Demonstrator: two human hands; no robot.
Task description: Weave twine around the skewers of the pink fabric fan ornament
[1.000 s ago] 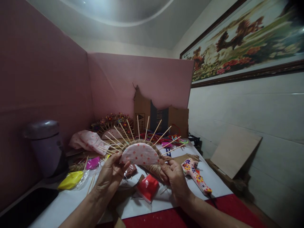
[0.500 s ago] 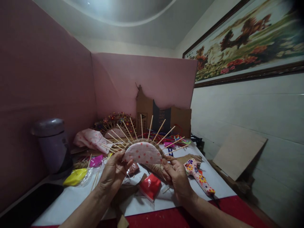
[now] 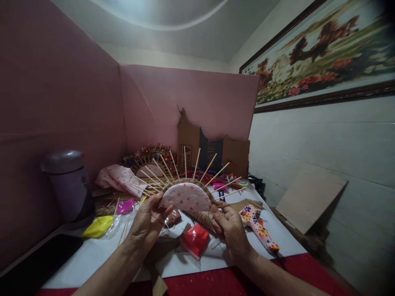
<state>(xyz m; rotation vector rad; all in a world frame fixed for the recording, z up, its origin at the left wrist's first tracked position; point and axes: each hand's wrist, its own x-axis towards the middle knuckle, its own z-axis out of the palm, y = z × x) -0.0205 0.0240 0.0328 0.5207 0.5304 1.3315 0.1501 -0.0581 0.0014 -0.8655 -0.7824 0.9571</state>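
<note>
Holding the dotted half-circle (image 3: 187, 197) upright, left hand (image 3: 147, 222) and right hand (image 3: 233, 230) pinch its ends, the fanned sticks (image 3: 185, 162) needing clearance when moved.

2 pink red-dotted half-round pcs (image 3: 187, 196), the nearer w/ approx. 12 pale thin wooden sticks (image 3: 213, 176). Plastic pkts: 1 yellow (image 3: 98, 226), 1 red (image 3: 195, 239), 1 brown (image 3: 173, 217), 1 magenta (image 3: 125, 206), + 1 more magenta item (image 3: 218, 186) at back. 1 purple cylindrical tumbler w/ lid (image 3: 69, 189), 1 flower-patterned pistol-shaped tool (image 3: 258, 228), 1 brown-framed pic (image 3: 321, 57).

Dim room, hazy overhead glare, dark corners, wide-angle stretch at edges
</note>
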